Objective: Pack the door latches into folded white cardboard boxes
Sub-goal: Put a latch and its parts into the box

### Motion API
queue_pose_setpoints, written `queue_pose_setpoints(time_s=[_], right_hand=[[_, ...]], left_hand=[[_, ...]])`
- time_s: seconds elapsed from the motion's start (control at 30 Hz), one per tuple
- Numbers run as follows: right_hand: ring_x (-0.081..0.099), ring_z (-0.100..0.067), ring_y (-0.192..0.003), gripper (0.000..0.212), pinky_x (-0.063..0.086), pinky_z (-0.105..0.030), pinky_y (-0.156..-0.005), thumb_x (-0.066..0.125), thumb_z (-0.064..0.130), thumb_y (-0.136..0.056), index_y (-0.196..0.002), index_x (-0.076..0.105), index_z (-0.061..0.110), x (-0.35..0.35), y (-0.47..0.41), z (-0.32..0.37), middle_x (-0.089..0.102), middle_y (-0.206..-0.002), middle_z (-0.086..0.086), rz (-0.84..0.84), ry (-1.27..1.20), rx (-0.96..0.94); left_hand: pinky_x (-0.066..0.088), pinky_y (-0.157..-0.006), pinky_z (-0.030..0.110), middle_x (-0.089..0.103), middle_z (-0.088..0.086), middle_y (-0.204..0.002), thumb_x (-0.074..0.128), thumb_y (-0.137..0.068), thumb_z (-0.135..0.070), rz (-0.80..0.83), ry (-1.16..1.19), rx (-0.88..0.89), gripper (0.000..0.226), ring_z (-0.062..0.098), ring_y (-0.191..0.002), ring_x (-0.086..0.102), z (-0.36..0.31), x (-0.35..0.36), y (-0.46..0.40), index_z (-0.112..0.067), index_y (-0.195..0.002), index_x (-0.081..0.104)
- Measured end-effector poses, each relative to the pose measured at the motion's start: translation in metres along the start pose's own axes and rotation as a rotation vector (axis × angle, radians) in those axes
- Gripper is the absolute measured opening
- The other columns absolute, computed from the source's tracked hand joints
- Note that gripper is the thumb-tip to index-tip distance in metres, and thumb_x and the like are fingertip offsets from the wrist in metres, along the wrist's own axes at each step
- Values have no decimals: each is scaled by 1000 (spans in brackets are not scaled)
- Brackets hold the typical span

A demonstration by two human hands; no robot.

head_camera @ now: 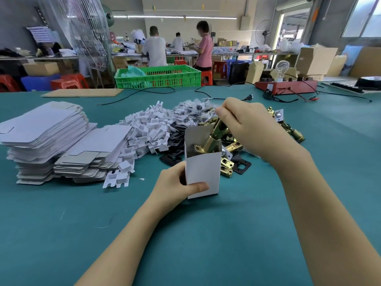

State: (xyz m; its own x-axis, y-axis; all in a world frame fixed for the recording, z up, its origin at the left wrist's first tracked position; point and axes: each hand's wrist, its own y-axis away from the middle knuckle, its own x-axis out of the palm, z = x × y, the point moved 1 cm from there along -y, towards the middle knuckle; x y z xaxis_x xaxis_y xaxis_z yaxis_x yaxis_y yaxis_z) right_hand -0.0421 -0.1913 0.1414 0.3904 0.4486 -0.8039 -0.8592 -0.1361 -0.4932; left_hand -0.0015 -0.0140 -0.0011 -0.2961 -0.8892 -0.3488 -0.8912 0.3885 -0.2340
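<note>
- The table (206, 234) carries flat box blanks (45, 137) toward its left edge and loose latches (292, 131) farther right.
- The box (203, 170) stands upright near the table's middle, left hand (177, 186) wrapped round its lower part.
- The right hand (245, 124) pinches a brass latch (214, 137), tilted, half inside the box.
- Risk: the latch's plate could snag the rim or crush the box, since it enters at a slant.
</note>
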Motion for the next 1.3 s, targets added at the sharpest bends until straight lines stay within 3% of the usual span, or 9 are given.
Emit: queue_pose_setpoints(time_s=[0.13,0.27,0.5,0.57,0.7,0.87,0.97,1.17,1.3], right_hand=[[42,-20,-64,28,25,-32,-58,33,31,-104,-89,45,11,4,-2,12,42,-66,3,173,223,-52],[42,-20,-70,23,30,-32,-62,35,28,-104,-92,46,12,13,-2,19,44,-72,-1,397,336,-40],[46,-24,-77,29,32,-29,-62,45,29,-101,-92,60,5,12,-1,17,49,-76,-5,523,410,63],[47,-25,-77,30,33,-28,-64,48,27,-100,-93,62,2,14,-1,14,50,-78,-8,517,452,86],[50,-28,-72,31,36,-28,-58,56,28,-96,-73,52,7,16,0,10,43,-65,-4,436,437,118],[58,-29,-79,24,43,-31,-63,62,39,-89,-81,61,16,13,3,9,50,-75,-3,294,416,131],[60,-28,-79,18,48,-32,-64,65,35,-88,-84,67,18,12,3,7,62,-86,-6,272,375,106],[48,0,-65,19,37,-23,-57,63,40,-89,-81,64,22,5,2,3,52,-68,16,326,169,14],[52,1,-63,23,35,-18,-56,66,44,-85,-86,64,22,8,2,-1,55,-66,14,210,-76,51]], left_hand=[[51,-74,12,73,-20,-95,87,-69,-23,37,28,-11,39,-1,-88,68,2,1,-1,-44,-96,69],[56,-86,28,75,-12,-99,82,-64,-32,100,55,-36,38,10,-94,70,2,2,-3,-38,-99,70],[55,-89,32,75,-9,-98,80,-64,-27,115,55,-57,38,12,-96,70,3,0,-3,-29,-101,71],[56,-90,34,75,-9,-100,81,-64,-27,124,66,-66,40,13,-96,71,3,0,-4,-28,-103,71],[56,-92,36,75,-8,-101,80,-64,-26,136,76,-74,41,14,-98,70,4,-1,-4,-28,-104,70],[56,-89,32,75,-8,-102,80,-65,-24,145,91,-80,43,13,-98,70,4,-1,-4,-28,-106,70],[57,-86,28,75,-8,-102,81,-66,-21,150,102,-78,43,13,-97,71,5,-3,-4,-31,-106,70],[57,-83,24,75,-8,-100,80,-67,-18,151,115,-92,39,12,-95,71,6,-2,-4,-31,-103,71],[57,-84,26,75,-8,-100,79,-68,-18,146,105,-104,37,12,-96,71,8,-2,-5,-30,-103,71]])
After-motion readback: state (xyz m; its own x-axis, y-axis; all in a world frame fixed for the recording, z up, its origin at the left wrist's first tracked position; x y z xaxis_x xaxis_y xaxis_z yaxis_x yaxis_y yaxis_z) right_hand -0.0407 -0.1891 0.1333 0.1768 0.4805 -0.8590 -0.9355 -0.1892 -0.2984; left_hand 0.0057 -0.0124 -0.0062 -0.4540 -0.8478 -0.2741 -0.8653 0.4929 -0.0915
